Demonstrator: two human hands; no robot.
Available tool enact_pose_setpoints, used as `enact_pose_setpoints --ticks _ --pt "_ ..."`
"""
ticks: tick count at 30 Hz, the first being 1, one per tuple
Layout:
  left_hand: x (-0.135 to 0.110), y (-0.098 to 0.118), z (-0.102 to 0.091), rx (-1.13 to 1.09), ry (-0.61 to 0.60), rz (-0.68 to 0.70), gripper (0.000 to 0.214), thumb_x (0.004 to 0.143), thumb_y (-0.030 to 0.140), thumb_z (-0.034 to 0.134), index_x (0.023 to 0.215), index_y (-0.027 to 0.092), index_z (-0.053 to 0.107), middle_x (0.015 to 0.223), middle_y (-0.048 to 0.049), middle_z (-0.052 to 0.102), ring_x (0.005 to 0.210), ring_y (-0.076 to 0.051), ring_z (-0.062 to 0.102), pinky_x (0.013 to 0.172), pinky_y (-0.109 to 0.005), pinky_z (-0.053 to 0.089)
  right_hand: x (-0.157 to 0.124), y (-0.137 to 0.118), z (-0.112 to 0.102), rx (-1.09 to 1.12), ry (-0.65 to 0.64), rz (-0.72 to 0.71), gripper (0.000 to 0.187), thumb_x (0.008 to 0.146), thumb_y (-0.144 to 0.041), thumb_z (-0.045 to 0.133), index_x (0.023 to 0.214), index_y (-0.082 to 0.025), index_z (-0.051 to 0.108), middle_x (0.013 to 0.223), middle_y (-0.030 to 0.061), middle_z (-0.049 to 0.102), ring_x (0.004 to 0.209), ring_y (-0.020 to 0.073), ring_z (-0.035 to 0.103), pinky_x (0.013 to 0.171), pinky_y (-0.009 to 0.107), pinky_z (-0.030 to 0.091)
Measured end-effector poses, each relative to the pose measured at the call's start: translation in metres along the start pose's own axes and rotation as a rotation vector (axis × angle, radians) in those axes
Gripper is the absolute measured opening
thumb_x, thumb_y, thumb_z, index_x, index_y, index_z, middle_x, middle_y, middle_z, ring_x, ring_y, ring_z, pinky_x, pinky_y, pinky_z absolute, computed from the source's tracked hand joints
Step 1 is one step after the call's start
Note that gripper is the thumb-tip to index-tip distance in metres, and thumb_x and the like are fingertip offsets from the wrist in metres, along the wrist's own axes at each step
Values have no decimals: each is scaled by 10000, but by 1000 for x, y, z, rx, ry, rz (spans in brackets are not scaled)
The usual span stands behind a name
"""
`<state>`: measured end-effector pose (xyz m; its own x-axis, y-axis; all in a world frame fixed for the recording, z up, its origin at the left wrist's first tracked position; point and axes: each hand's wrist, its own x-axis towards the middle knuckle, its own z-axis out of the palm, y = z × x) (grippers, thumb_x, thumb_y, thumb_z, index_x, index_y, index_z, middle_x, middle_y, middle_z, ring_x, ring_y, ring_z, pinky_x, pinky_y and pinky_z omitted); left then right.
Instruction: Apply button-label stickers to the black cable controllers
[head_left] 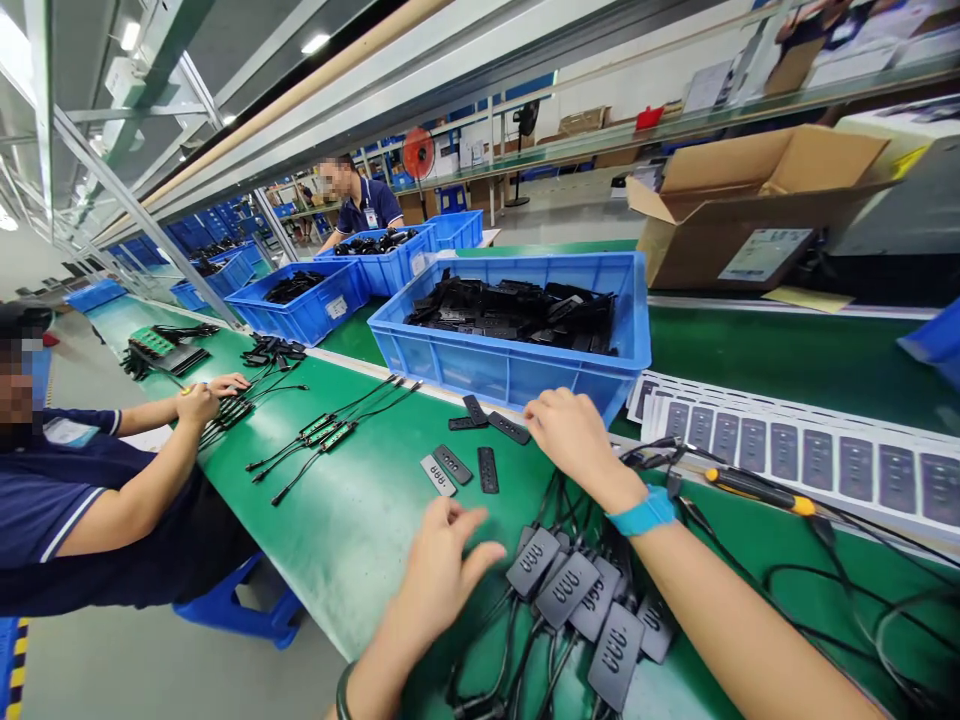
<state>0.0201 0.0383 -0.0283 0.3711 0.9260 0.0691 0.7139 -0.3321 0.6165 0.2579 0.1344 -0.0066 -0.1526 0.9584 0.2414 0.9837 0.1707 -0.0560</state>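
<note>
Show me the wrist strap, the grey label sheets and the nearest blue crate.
wrist strap (pixel 643 512), head view, strap's middle
grey label sheets (pixel 795 460), head view, top sheet's centre
nearest blue crate (pixel 510 375), head view, front wall

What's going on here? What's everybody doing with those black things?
A person's left hand hovers over a pile of black cable plugs on a green workbench. Their right hand, with a blue wrist strap, is beside small black plastic pieces, near a blue crate full of similar pieces. A co-worker's hands are at cables farther along.
</note>
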Motion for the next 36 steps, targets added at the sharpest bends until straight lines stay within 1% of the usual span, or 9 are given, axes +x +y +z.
enact_pose_setpoints --ticks 4,8,13,16,18,22,24,28,36 --pt "32 -63 -46 169 302 -213 375 871 191 550 1242 142 574 1164 -178 530 1116 -316 529 1000 -487 406 3 -18 25 7 -95 -24 120 867 -246 642 885 -130 666 919 158 687 891 283 641 719 351 411" --pt "49 -122 -90 210 543 -451 414 844 165 531 1229 23 476 1223 -268 435 1240 -409 408 1019 -596 317 3 -14 37 22 -133 1 119 852 -224 643 894 -113 636 924 181 700 872 297 678 682 341 409" --pt "49 -142 -97 60 594 -532 299 788 249 624 1043 115 542 1101 -179 521 1170 -375 473 981 -525 370 4 -7 27 68 -139 1 93 857 -149 571 944 -139 601 805 110 724 773 279 688 706 362 402" --pt "45 -129 -87 -129 559 -504 233 757 327 673 883 165 561 947 -110 564 985 -302 566 840 -412 450 4 -9 9 186 -57 -47 105 916 -190 496 967 -172 585 823 84 723 774 252 672 736 356 416" --pt "42 -112 -79 -298 517 -469 302 756 415 679 894 176 556 879 -64 579 804 -216 583 701 -324 457 2 -15 -5 405 74 -83 145 943 -225 448 971 -193 588 893 82 718 821 241 660 747 344 436" --pt "31 -62 -65 -641 387 -390 471 809 560 579 1048 156 552 899 -63 636 503 -67 401 481 -227 322 -9 -32 -33 839 280 -90 200 948 -273 451 992 -227 641 1004 64 710 936 226 643 815 341 466" --pt "24 -35 -59 -802 322 -350 507 798 537 614 1115 144 569 939 -80 651 497 -47 370 473 -220 311 -15 -41 -44 1001 257 -60 180 909 -310 532 1020 -232 649 921 47 717 862 213 650 776 334 484" --pt "12 8 -50 -1225 128 -258 446 725 283 776 1131 170 631 1027 -80 668 676 -90 573 592 -221 436 -25 -56 -56 1342 116 -41 201 799 -388 684 850 -199 637 709 14 672 655 165 620 614 277 490" --pt "-2 41 -42 -1213 -70 -190 517 726 263 811 1214 207 649 1159 -112 659 879 -205 705 746 -282 554 -32 -72 -55 1375 22 -93 102 786 -298 681 777 -198 665 754 16 635 640 143 567 587 273 469"
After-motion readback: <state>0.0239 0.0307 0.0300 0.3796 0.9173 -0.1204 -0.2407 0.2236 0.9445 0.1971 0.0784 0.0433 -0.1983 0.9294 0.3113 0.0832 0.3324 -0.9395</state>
